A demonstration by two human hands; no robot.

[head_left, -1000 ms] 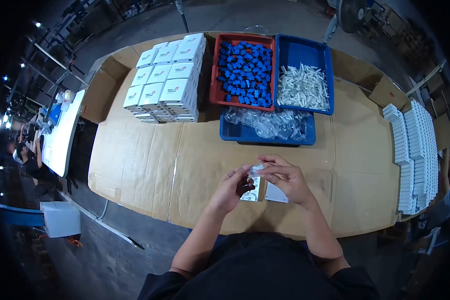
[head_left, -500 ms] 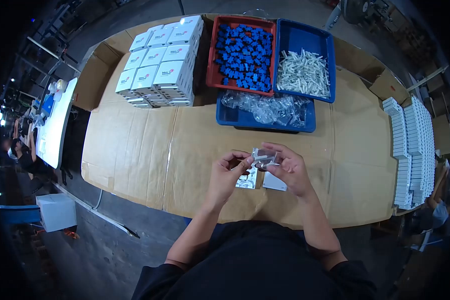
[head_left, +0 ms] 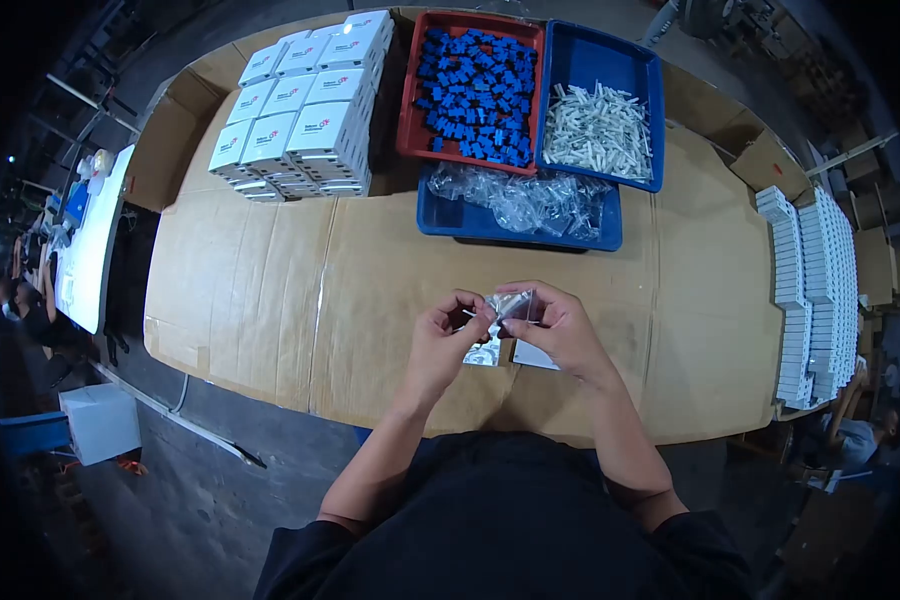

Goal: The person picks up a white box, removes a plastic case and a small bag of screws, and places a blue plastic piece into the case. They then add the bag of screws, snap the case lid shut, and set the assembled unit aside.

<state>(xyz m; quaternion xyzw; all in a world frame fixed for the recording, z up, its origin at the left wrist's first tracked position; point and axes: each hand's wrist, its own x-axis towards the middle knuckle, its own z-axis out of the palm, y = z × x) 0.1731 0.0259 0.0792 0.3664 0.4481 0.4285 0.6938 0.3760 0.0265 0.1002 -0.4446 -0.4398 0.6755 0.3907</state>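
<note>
Above the cardboard-covered desk (head_left: pixel 240 290), my left grip (head_left: pixel 440 345) and right grip (head_left: pixel 568 335) pinch a small clear bag (head_left: pixel 515 303) from opposite sides, seemingly to steady its limp film. A silvery packet (head_left: pixel 482 355) and white piece (head_left: pixel 535 356) lie just beneath; the red tray (head_left: pixel 409 110) and blue tray (head_left: pixel 582 48) stand ahead, presumably for easy reach.

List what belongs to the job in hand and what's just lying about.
Probably the job's:
clear bag between left hand and right hand
silvery piece, flat white piece
red tray of blue parts
blue tray of white pieces
nearer tray of clear plastic

Probably just lying about:
white block, pale bar
</note>
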